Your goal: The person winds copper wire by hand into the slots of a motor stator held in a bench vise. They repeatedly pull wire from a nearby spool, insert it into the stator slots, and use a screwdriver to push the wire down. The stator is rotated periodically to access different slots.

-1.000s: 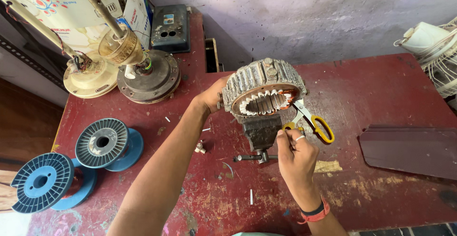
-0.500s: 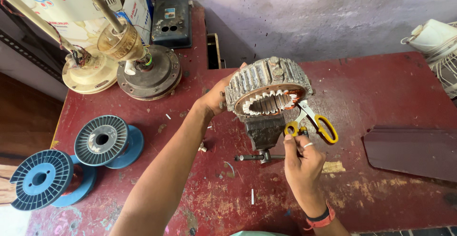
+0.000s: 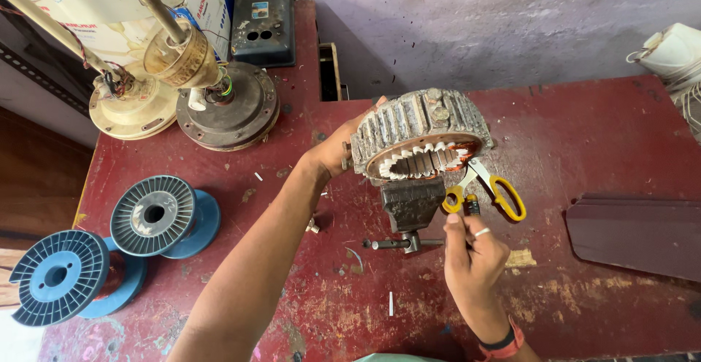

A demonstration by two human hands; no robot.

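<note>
A round motor stator with copper windings and white slot papers stands tilted in a small dark bench vise on the red table. My left hand grips the stator's left rim. My right hand reaches up from below, with its fingertips pinched on the near handle loop of yellow-handled scissors. The scissors lie just right of the vise, blades pointing toward the stator. A ring shows on one finger and a band on the wrist.
Two blue wire spools lie at the left. Ceiling fan motor parts and a cream fan base stand at the back left beside a black box. A dark fan blade lies at the right.
My right hand has crept up to the scissors' handle. My left hand has stayed on the stator's rim while the view drew slightly closer.
</note>
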